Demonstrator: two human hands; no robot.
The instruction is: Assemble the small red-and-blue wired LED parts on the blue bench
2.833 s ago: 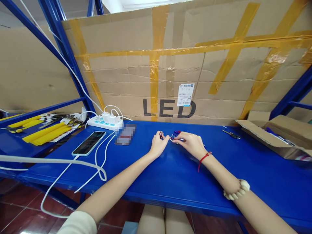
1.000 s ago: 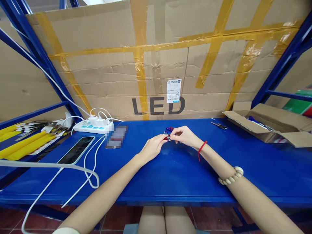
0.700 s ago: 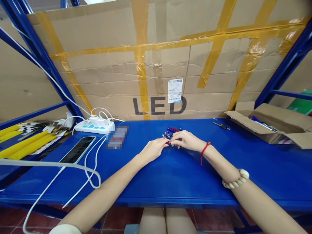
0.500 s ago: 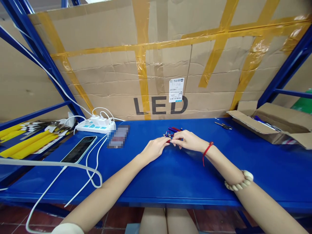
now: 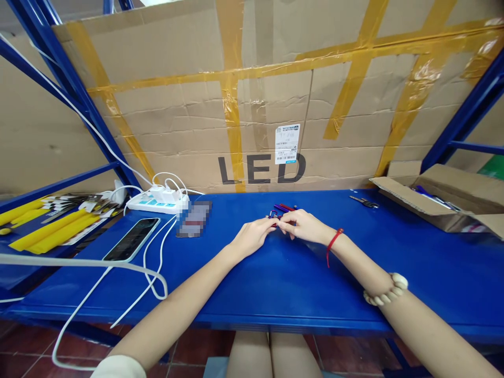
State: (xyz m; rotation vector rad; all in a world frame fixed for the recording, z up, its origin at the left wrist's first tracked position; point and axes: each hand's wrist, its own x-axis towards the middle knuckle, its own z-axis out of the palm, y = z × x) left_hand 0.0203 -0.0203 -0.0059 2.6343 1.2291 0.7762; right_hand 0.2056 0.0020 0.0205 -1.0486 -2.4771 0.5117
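My left hand [image 5: 254, 236] and my right hand [image 5: 305, 227] meet fingertip to fingertip over the middle of the blue tabletop. The fingers of each are pinched together. Between them is a small item with a bit of red showing, mostly hidden, whose kind I cannot make out. Just beyond the fingertips lie slim red and blue pieces that look like pens [image 5: 284, 208]. Beside them is a small blue and metallic piece [image 5: 273, 214], partly covered by my left fingers.
At the left are a white power strip [image 5: 157, 201], a phone [image 5: 134, 239] with white cables, a blurred-out flat object [image 5: 195, 219] and yellow-handled tools [image 5: 55, 231]. Keys [image 5: 365, 202] lie to the right, near an open cardboard box [image 5: 444, 215]. A large taped carton [image 5: 177, 131] stands behind.
The view has shifted slightly. Both hands stay together at the same spot, and the red item between the fingertips is more covered than before.
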